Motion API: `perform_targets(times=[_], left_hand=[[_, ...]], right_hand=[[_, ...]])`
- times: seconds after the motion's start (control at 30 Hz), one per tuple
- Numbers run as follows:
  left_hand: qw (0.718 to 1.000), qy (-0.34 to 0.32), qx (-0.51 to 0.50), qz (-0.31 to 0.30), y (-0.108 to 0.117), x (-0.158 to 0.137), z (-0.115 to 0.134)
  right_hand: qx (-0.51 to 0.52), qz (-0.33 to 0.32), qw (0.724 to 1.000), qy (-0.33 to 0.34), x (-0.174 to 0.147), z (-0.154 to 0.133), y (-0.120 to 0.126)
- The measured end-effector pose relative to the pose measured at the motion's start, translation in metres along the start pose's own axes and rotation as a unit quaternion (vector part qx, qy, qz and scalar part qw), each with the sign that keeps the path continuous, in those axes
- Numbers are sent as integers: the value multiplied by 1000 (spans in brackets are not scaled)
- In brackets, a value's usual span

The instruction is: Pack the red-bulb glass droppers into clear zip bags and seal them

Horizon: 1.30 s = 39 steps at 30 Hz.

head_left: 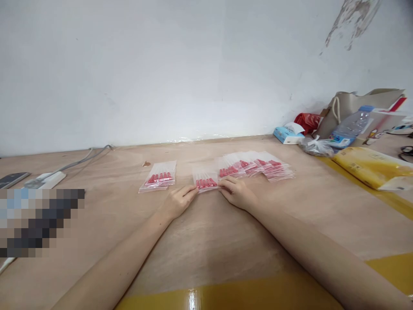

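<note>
A small clear zip bag (pixel 205 176) lies on the table between my hands, with several thin red-ended pieces inside; their exact kind is too small to tell. My left hand (pixel 180 200) pinches the bag's near left corner, fingers together. At its near right corner, the fingertips of my right hand (pixel 238 191) are closed on the edge. Just left lies a short stack of similar bags (pixel 159 174). Behind and right of my right hand, a larger overlapping pile of such bags (pixel 258 164) is fanned out, their red ends showing.
At the right stand a blue tissue pack (pixel 288 134), a plastic bottle (pixel 351 125), a beige bag (pixel 358 105) and a yellow pack (pixel 371 168). On the left are a power strip (pixel 53 178), a cable (pixel 80 160) and a phone (pixel 13 178). A wall (pixel 161 73) rises behind the table.
</note>
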<state>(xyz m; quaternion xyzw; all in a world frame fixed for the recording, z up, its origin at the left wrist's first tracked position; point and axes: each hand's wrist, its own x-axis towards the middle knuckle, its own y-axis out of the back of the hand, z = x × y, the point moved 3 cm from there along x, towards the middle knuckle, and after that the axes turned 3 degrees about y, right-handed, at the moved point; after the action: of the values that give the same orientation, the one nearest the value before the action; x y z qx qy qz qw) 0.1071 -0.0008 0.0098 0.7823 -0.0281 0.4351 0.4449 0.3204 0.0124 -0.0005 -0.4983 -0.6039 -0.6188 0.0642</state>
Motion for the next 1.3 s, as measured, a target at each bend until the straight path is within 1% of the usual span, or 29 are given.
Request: perform_targets(times=[0.2, 0.33, 0.5, 0.6, 0.7, 0.83, 1.07, 1.17, 1.3], left_hand=[[1000, -1, 12, 1, 4, 3, 3], [1000, 3, 13, -1, 4, 4, 3], [1000, -9, 6, 8, 4, 7, 5], [1000, -22, 4, 15, 5, 9, 8], [999, -32, 6, 24, 7, 12, 11], [999, -40, 1, 30, 8, 13, 14], [998, -47, -19, 25, 9, 13, 16], [998, -45, -25, 30, 11, 13, 16], [999, -9, -44, 28, 10, 9, 11]], right_hand=[[-145, -10, 987, 68, 0, -4, 1], [-192, -7, 978, 85, 1, -6, 3], [-199, 22, 975, 97, 10, -18, 2], [-206, 26, 971, 118, 19, -32, -7], [-235, 27, 960, 150, 23, -41, -17], [-267, 31, 948, 171, 22, -43, -22], [-267, 26, 943, 195, 21, -45, -17], [-253, 31, 950, 181, 22, -43, -14], [-225, 41, 964, 134, 20, -35, -7]])
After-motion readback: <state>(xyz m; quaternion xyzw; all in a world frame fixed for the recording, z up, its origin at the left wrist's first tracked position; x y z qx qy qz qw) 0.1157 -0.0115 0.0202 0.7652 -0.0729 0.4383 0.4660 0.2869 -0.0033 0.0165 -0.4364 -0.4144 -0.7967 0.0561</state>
